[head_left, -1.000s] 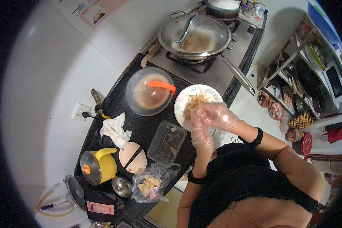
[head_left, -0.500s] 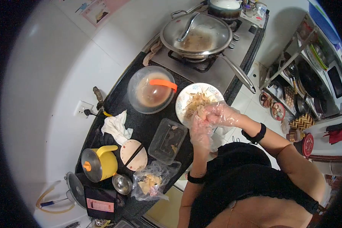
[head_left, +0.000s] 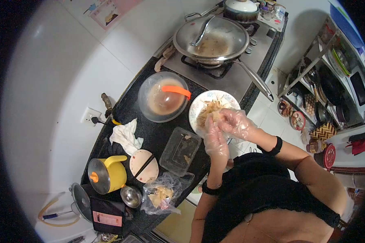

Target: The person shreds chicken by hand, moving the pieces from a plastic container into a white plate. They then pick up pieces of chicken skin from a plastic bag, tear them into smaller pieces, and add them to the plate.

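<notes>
Left hand (head_left: 215, 139): gloved, fingers closed narrowly on the food piece (head_left: 215, 116), at the counter's near edge.
Right hand (head_left: 236, 123): gloved, fingertips pinching the same piece from the opposite side.
Food piece: pale, held just above the plate (head_left: 198, 106), over a shredded heap.
Handling, judged: light, soft, fibrous, probably slippery under thin gloves; grip its ends with the fingertips.
Covered bowl (head_left: 163, 97): beyond the plate, toward the wall.

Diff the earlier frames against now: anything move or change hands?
Barely. Left hand and right hand stay over the plate, still pinching the same food piece; the left reaches slightly further onto it. Nothing picked up or dropped. Bowl, tray and wok unmoved; the view just drifts a little.
</notes>
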A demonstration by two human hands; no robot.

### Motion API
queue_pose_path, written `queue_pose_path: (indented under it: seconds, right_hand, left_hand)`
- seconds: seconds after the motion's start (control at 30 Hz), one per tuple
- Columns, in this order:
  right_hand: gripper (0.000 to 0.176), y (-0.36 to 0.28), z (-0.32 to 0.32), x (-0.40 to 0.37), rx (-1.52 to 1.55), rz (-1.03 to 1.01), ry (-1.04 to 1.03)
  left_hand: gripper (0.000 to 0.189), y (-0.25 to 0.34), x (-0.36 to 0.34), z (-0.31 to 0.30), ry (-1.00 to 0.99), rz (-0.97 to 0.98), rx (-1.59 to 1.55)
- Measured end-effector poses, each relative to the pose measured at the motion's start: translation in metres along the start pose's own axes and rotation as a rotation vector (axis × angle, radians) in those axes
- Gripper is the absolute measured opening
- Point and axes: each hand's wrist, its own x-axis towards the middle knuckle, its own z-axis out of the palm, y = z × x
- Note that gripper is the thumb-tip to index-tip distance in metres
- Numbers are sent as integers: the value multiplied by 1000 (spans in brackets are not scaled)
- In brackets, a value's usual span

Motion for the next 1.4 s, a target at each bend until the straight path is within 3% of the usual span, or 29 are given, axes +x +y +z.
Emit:
queue_pose_path:
  seconds: [0.1,0.2,0.3,0.37,0.43,0.5,0.57,0.9,0.97,1.13,1.2,1.33,1.4]
  right_hand:
    - [15,1,7,0,-15,-129,138]
    - [15,-5,8,-1,-146,-90,191]
    - [15,-12,10,-3,-138,-53,194]
    - [14,-10,10,-3,-177,-94,198]
    - [14,-11,8,-3,-217,-133,202]
    - [13,-17,0,-1,-352,-141,101]
    - [13,-15,-4,2,-299,-123,49]
    - [21,3,-19,10,-159,-20,-240]
    - [20,13,-18,9,-127,-55,-235]
    - [16,7,-15,4,7,-26,-270]
    - [15,9,-15,2,-100,-160,-246]
    - [16,21,-10,2,-102,-219,-192]
    - [27,19,-11,1,-146,-276,-166]
  left_hand:
    - [42,7,2,2,-14,-18,-92]
    - [44,3,2,6,-26,-6,22]
    - [47,-13,-3,15,-16,-178,-174]
    - [48,-13,-4,10,-6,76,241]
    - [49,-8,-5,7,-67,-33,239]
    - [50,-7,-5,7,-127,-140,238]
    - [53,-9,-5,8,-25,110,423]
    - [52,-11,-5,4,-74,131,539]
    - [47,-17,-5,7,-70,23,393]
    - [37,-6,1,4,8,13,285]
    - [34,-4,2,7,2,-18,250]
    - [29,-16,2,10,-2,-192,48]
    - [28,-21,2,12,-43,-283,-27]
